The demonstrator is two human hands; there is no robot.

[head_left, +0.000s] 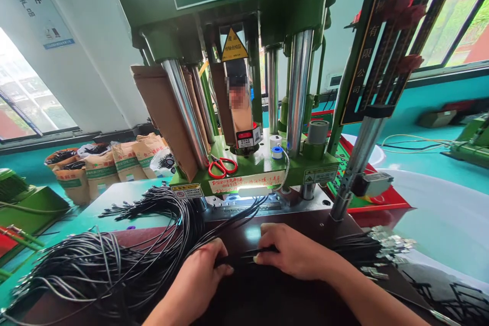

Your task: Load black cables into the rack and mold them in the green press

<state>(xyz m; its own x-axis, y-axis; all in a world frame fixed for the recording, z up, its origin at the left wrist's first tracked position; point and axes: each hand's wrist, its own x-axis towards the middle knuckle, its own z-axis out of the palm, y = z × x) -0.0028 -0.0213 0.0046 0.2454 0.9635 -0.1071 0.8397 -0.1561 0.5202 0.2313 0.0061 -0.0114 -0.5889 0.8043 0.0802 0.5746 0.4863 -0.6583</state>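
Note:
Thin black cables [244, 256] stretch between my two hands over the dark tabletop. My left hand [204, 275] is closed on them at the centre left, beside a large bundle of black cables [183, 219]. At the centre right my right hand [284, 250] pinches the same cables. Behind my hands, several black cables [250, 210] run into the metal plate [317, 204] at the foot of a green press [260, 160]. Where they end inside is hidden.
Red-handled scissors [222, 167] and a blue-and-white tape roll [277, 152] lie on the press. A cable pile [80, 265] spreads at left. Cables with metal connectors [389, 244] lie at right, near a steel post [355, 163]. Paper sacks [101, 168] stand behind.

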